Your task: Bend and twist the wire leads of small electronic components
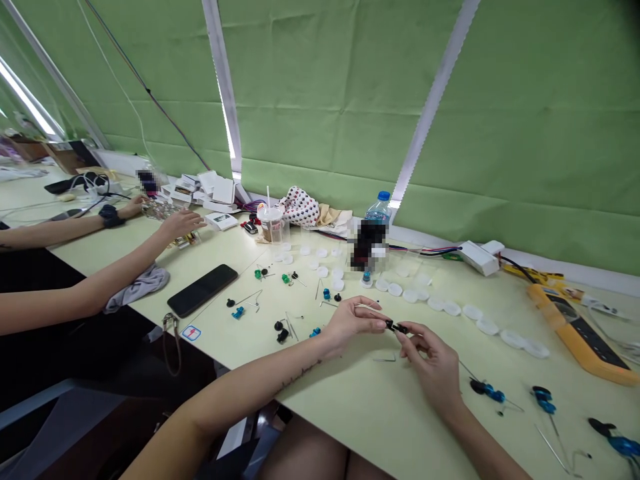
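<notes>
Above the pale tabletop, my left hand [354,321] and my right hand [431,363] meet at a small black part [397,327]. Thumb and fingers of each hand pinch one end of it; its exact kind is too small to tell. Just below on the table lies a bent hex key [385,359]. A blue part [315,331] sits beside my left wrist, and black parts [281,332] are further left. To the right of my right hand is a blue and black part [487,391] with thin metal rods.
Small clear round cups [410,295] run in a line behind my hands. A black phone [203,291] lies left, near a co-worker's arms [125,267]. A yellow power strip [583,337] is right. A drink cup [273,223] and water bottle [380,207] stand at the back.
</notes>
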A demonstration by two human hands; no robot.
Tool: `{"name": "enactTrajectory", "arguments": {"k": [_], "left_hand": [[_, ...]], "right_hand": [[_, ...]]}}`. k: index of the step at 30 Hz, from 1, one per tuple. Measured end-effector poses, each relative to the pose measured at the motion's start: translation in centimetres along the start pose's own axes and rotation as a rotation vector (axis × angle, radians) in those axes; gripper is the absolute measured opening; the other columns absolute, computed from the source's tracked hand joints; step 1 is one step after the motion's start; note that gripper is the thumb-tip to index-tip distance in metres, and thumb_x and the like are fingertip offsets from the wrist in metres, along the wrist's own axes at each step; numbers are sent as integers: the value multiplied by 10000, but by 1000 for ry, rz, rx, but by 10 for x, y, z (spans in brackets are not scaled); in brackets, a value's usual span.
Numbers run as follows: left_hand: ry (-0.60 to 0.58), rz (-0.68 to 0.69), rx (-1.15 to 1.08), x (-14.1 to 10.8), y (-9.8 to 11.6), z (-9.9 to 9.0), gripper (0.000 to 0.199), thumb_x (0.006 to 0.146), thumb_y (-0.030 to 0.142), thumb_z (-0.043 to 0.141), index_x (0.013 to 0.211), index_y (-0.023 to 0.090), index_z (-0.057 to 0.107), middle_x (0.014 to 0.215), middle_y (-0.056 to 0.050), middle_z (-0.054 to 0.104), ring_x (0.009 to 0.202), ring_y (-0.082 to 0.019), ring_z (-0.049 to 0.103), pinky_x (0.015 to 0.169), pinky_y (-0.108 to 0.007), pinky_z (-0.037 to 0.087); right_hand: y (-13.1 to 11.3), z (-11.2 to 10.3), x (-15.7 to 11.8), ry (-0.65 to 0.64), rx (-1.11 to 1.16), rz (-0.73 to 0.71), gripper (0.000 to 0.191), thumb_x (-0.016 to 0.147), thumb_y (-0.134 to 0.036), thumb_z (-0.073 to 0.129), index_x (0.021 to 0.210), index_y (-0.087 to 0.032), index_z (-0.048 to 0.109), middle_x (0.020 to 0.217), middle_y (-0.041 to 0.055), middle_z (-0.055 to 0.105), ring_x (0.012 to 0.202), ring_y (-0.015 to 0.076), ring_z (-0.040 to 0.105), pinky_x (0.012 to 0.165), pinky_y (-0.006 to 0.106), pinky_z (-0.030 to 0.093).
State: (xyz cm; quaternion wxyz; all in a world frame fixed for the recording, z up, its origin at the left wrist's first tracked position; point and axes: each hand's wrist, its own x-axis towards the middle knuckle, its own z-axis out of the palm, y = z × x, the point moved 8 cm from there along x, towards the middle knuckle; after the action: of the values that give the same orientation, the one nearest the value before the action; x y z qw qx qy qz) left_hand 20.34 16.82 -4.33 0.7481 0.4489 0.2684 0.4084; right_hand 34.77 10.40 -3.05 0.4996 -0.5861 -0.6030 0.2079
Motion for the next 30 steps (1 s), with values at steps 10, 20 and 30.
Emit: {"name": "enactTrajectory", "arguments": {"k": [10,20,30], "left_hand": [[16,-10,4,-1,1,0,455,513,301,833,864,128,601,762,-60,689,672,-158,647,722,-350,515],[-76,-59,143,-8,-2,12,420,569,406,780,848,98,718,820,-114,711,697,-168,648,774,-334,507],[-102,-150,142,-9,-8,13,421,590,442,759,827,97,720,766,-115,707,706,-186,658,737,-332,522]], "right_hand": [[-7,0,-3,9,-30,-77,252,827,-401,575,963,-192,609,591,-5,577,480,126,543,462,242,474],[-5,2,-1,-15,6,-71,270,815,-405,582,972,-190,625,612,0,590,490,134,560,461,253,485],[-5,4,-2,-60,15,-54,261,826,-410,575,963,-195,634,685,30,629,514,144,560,492,272,503]]}}
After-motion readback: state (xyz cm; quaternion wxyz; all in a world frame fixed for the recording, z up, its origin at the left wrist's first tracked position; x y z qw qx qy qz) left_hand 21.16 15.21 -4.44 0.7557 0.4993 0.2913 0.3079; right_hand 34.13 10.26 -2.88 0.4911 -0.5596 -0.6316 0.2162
